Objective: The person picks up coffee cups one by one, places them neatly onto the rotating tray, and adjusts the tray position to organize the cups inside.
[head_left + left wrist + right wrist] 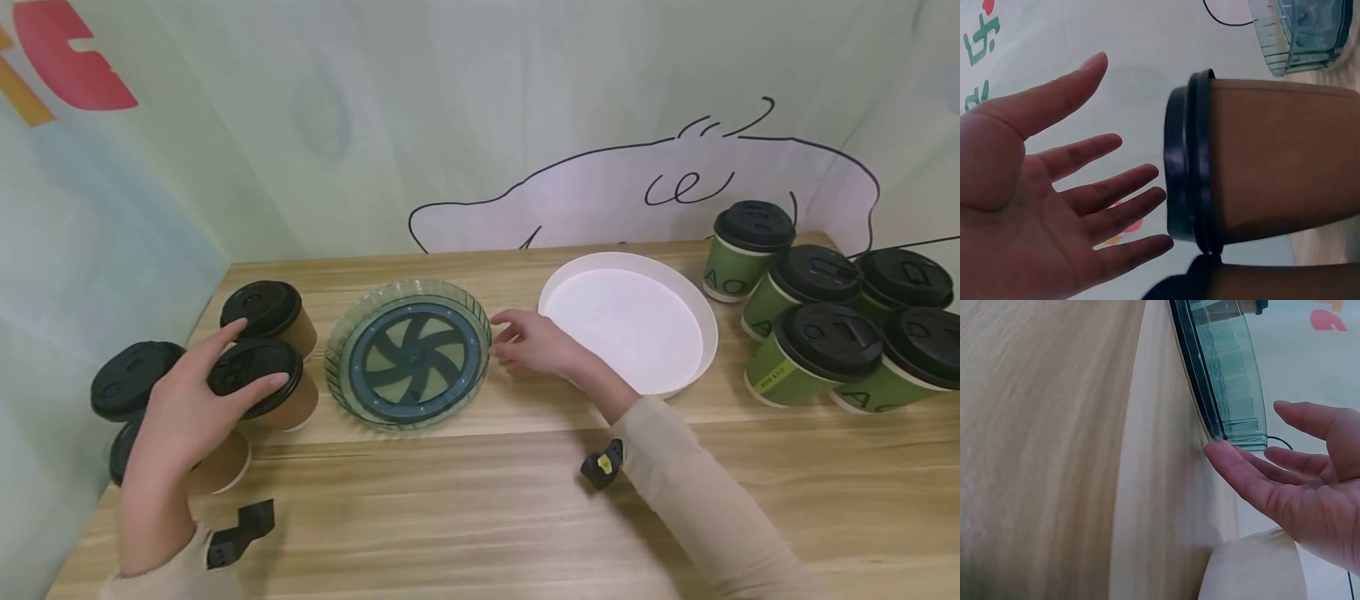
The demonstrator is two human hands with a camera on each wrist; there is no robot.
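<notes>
My left hand (180, 412) hovers by a brown paper cup (292, 407) with a black lid (1185, 165), thumb and fingers spread to either side of that lid in the head view. The left wrist view shows a gap between the palm and the lid. A round, clear green tray (411, 421) with a dark spiral-patterned base lies mid-table. At its right rim is my right hand (542, 343), fingers extended and loosely bent. In the right wrist view a fingertip (1217, 449) meets or nearly meets the tray's lower edge; contact is hard to tell.
More brown lidded cups (262, 310) cluster at the left. A round white tray (705, 333) lies just right of my right hand, under the forearm. Several green cups (731, 265) with black lids stand at the right. A printed curtain (337, 125) hangs behind the wooden table (450, 517).
</notes>
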